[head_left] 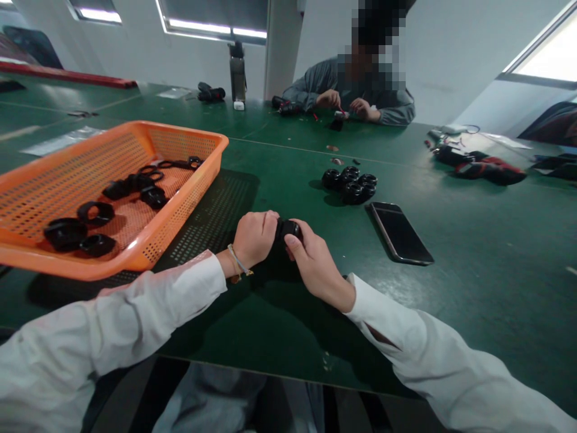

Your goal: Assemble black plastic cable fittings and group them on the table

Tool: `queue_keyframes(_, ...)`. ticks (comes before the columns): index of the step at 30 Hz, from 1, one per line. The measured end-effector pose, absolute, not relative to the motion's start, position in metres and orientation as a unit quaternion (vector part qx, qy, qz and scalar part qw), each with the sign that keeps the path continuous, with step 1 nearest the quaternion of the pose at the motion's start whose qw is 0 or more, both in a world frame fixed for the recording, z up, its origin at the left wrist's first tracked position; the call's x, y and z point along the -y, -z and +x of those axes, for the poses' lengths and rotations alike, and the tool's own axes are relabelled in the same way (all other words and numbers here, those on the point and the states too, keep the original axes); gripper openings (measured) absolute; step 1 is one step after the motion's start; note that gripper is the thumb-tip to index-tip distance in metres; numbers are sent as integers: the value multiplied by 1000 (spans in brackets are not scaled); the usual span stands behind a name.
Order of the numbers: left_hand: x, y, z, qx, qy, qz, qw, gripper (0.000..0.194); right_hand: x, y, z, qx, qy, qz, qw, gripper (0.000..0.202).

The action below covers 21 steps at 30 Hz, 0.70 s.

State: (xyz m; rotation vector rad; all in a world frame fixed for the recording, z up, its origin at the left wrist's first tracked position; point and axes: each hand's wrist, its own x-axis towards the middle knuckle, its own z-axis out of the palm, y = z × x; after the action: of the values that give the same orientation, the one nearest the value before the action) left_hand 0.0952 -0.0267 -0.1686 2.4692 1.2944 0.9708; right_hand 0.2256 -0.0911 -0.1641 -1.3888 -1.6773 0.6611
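Between my two hands, above the green table (288,355), is a small black part (289,228). My left hand (256,239) is closed on its left side, and my right hand (315,258) grips its right side with thumb and fingers. Beyond my right hand several black ring-shaped parts (352,184) stand grouped together. An orange perforated basket (180,207) at the left holds several loose black rings and parts (95,213).
A phone (400,233) lies right of the grouped rings. Across the table a person's hands (345,105) work on a small item. Red and black tools (489,168) lie at the right; a dark upright device (237,75) stands at the back.
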Motion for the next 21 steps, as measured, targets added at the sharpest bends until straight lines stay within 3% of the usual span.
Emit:
queue_keyframes(6,28,163,94,-440,-292,846,76,48,89,166,222,586,-401,-542,450,29)
queue_keyframes(11,27,161,96,-453,-283,840,93,45,87,167,222,581,-420,-535,447,31)
queue_keyframes(16,26,161,99,-461,-333,794,215,37,82,165,232,659,-318,-551,401,26)
queue_keyframes(21,22,166,96,-449,-333,781,279,35,78,166,244,774,-188,-491,352,37)
